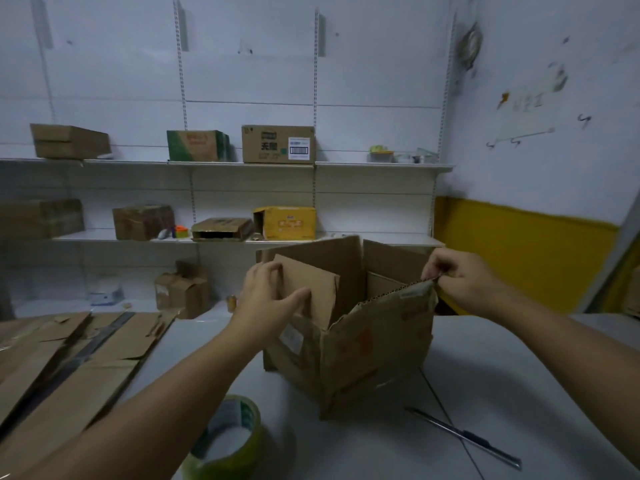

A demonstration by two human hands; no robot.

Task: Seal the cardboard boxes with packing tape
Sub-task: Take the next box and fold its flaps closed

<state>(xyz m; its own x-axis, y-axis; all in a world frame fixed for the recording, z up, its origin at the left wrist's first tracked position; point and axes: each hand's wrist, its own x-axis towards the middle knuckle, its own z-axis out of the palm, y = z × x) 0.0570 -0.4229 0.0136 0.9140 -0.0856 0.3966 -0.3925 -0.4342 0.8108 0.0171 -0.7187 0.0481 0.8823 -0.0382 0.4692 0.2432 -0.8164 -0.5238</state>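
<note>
A worn brown cardboard box [363,344] stands open on the smooth pale table [519,382], just right of the middle of the view. Its walls are creased and scuffed, with torn label scraps and faded reddish print. At the box's 9 o'clock the left hand [270,299] grips the upright side flap [311,289], a flat rectangular panel. The fingers curl over its top edge and the thumb presses its near face. At the box's 2 o'clock the right hand [464,282] pinches the upper corner of the front flap [391,317] between curled fingers and thumb. That flap's cut edge shows the wavy corrugated core. The far flaps stand tall at 12 o'clock. At 7 o'clock from the box, near the bottom edge of the view, a roll of packing tape [228,441] lies flat. It is a glossy yellow-green ring with a pale hollow centre, partly hidden by the left forearm. At 5 o'clock lies a slim, straight tool [464,436], part dark and part metallic; whether it is a knife or a pen I cannot tell. At 8 to 9 o'clock flattened cardboard sheets [69,362] overlap, with a dark strip running along them. Beyond, at 11 to 12 o'clock, white metal shelves [214,163] carry assorted cartons, among them a yellow carton [287,223] and a brown carton with a barcode label [277,143].
</note>
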